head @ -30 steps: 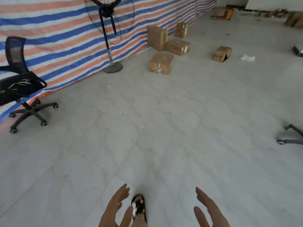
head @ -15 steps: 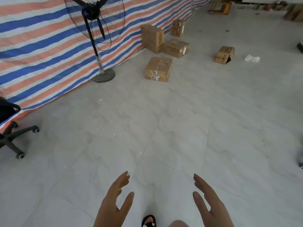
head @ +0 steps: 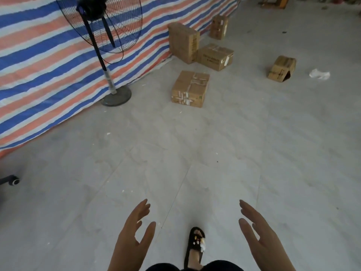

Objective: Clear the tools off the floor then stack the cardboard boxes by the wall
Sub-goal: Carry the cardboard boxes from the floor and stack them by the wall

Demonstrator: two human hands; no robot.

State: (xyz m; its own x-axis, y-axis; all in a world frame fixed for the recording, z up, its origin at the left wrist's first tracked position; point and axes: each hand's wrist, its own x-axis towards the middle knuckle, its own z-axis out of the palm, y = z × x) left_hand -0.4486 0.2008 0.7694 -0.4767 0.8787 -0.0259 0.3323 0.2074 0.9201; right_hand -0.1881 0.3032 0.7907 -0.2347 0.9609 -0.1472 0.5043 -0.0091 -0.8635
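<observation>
Several brown cardboard boxes lie on the grey tiled floor ahead. The nearest taped box (head: 190,89) sits alone in front of the striped tarp wall. Behind it a tall box (head: 183,43) stands against the tarp, with a flat box (head: 215,56) touching its right side. A further box (head: 219,26) stands upright by the tarp. A small open box (head: 281,68) lies tipped to the right. My left hand (head: 132,239) and my right hand (head: 261,237) are held out low in front of me, fingers straight, holding nothing, well short of the boxes.
A black pedestal fan (head: 116,97) stands against the striped tarp (head: 39,75) on the left. A chair caster (head: 13,180) shows at the left edge. A crumpled white scrap (head: 319,74) lies beside the small box. My sandalled foot (head: 196,243) steps forward.
I have walked towards the boxes, so they and the fan appear nearer. The office chair has slid out of view on the left. Both hands stay open and empty.
</observation>
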